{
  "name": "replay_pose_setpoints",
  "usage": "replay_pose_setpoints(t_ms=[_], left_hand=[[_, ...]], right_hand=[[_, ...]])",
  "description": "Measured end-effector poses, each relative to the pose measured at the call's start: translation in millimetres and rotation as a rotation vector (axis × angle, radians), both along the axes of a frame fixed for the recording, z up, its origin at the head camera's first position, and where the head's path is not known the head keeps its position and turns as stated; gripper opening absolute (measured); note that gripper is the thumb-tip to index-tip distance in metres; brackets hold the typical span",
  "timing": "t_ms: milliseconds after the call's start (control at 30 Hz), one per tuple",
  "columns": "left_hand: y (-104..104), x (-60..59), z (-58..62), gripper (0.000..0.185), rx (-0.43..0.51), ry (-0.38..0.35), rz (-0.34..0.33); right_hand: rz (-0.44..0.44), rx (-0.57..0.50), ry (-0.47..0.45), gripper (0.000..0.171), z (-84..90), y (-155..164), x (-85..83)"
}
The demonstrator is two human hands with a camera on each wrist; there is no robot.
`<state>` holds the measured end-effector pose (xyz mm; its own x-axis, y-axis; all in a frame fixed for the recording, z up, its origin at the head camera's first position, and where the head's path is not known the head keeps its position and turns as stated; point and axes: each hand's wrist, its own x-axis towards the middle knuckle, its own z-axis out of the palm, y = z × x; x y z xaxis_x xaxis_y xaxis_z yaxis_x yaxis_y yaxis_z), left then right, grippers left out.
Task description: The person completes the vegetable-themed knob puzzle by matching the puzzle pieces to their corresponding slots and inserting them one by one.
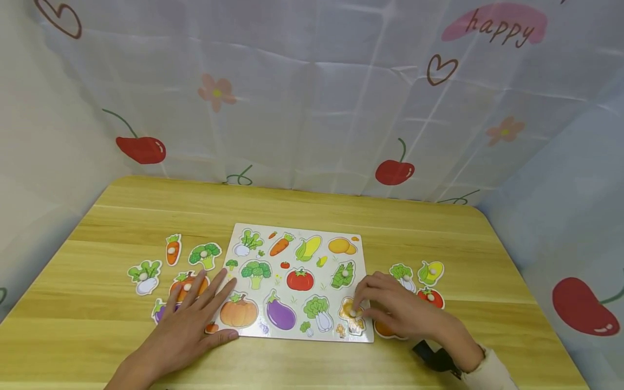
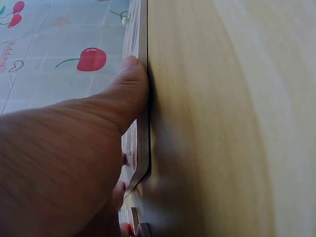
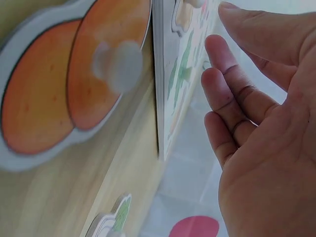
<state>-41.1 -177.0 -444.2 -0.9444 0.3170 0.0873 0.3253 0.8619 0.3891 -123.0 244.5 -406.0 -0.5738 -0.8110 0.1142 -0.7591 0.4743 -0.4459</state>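
Yellow-brown puzzle piece (image 1: 357, 324) lies on the printed board (image 1: 302, 301), directly under the fingertips of the right hand (image 1: 397, 303). Those fingers are loosely bent, and the right wrist view shows the thumb apart from the small knob (image 1: 353, 313), so no pinch is seen; whether the index finger touches the piece is hard to tell. It should handle as a light, stiff, thin slab, not fragile, with a glossy face that may slip under flat fingertips, so the knob is the best hold, between thumb and index finger. A green knobbed piece (image 1: 342, 279) sits just beyond the right fingers; an orange piece (image 3: 39, 98) lies on the counter (image 1: 468, 249) under that hand. The left hand (image 1: 187, 327) grasps nothing: its fingers are spread above a pumpkin piece (image 1: 186, 287), its thumb touching the board's near edge.
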Motion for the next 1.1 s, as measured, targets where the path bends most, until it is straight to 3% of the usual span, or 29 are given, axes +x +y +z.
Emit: replay_pose_setpoints(t_ms=[333, 700, 1100], left_hand=[[1, -0.4, 0.8, 0.083, -0.001, -0.001, 0.005], [0, 0.8, -0.3, 0.083, -0.007, 0.013, -0.003], [0, 0.8, 0.3, 0.083, -0.006, 0.009, 0.005]], right_hand=[[-0.051, 0.012, 0.045, 0.023, 1.5, 15, -9.1], [-0.15, 0.014, -0.018, 0.018, 2.1, 27, -14.0], [-0.203, -0.028, 0.02, 0.022, -2.8, 47, -29.1]])
